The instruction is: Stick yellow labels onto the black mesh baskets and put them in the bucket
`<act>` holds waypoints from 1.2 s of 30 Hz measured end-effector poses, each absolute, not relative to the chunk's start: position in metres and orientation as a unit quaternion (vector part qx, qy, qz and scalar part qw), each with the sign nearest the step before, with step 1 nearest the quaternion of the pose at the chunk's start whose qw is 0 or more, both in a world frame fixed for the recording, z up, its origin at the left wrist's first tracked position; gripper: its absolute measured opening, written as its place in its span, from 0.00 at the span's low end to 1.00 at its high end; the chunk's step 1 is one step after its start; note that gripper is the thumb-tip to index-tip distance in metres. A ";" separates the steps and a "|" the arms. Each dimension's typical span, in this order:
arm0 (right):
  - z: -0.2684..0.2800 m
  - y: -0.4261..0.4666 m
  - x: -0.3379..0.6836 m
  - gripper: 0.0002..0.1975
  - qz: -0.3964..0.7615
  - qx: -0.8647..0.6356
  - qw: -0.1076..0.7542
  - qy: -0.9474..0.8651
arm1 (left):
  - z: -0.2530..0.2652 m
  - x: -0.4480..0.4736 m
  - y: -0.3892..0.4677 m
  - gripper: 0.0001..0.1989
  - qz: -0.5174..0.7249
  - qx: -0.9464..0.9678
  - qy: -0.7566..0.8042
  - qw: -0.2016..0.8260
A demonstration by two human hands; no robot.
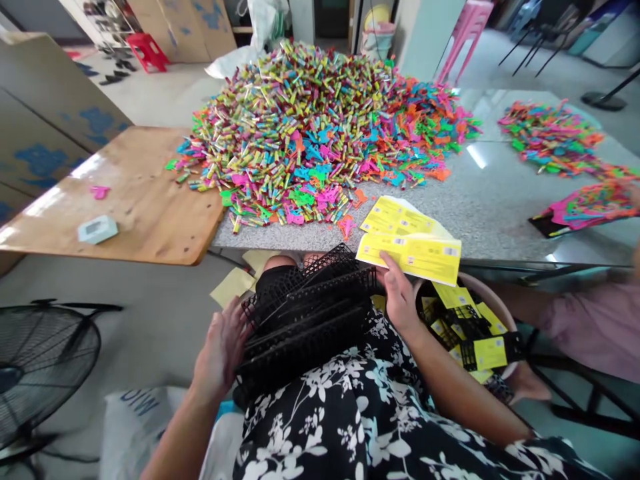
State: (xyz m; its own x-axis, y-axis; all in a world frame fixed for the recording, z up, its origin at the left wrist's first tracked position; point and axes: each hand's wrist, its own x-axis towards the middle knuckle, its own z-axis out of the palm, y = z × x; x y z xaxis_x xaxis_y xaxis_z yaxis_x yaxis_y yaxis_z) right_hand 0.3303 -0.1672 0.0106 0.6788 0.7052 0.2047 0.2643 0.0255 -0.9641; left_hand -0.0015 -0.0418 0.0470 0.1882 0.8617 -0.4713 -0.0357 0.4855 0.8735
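Note:
A thick stack of black plastic mesh sleeves [305, 313] lies across my lap. My left hand [225, 347] rests against the left end of the stack, its fingers stretched out along the mesh. At the right end of the stack is my right hand [400, 297], with the index finger on the lower edge of a yellow label sheet [415, 257] and the other fingers partly hidden. That sheet overhangs the table's front edge, and more yellow label sheets [400, 217] lie behind it.
A large heap of small colourful plastic pieces [300, 127] covers the table [500, 230]. To my right stands a tub [510, 313] of labelled black mesh sleeves. A co-worker's hand [633, 193] is by a pink-filled bundle [585, 207]. A fan [45, 360] stands left.

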 end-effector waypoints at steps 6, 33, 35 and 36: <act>0.026 -0.177 0.292 0.35 0.322 -0.586 0.563 -0.486 | 0.049 0.009 -0.057 0.37 0.318 0.430 0.449 0.716; 0.057 -0.127 0.350 0.29 0.194 -0.656 0.591 -0.428 | 0.105 0.022 -0.040 0.32 0.051 0.928 0.276 0.245; 0.071 -0.125 0.355 0.25 0.168 -0.677 0.589 -0.408 | 0.102 0.029 -0.031 0.31 0.056 0.918 0.304 0.248; 0.078 -0.123 0.358 0.22 0.155 -0.681 0.596 -0.396 | 0.101 0.030 -0.027 0.31 0.054 0.915 0.309 0.254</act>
State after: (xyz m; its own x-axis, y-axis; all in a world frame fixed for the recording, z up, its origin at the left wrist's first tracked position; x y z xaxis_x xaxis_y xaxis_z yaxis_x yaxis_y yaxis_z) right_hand 0.3584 -0.1230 0.0779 0.6381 0.7242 0.2615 0.3551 0.0246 -0.9345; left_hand 0.0304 -0.0272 0.1013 0.8027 0.5936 -0.0582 0.5386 -0.6795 0.4982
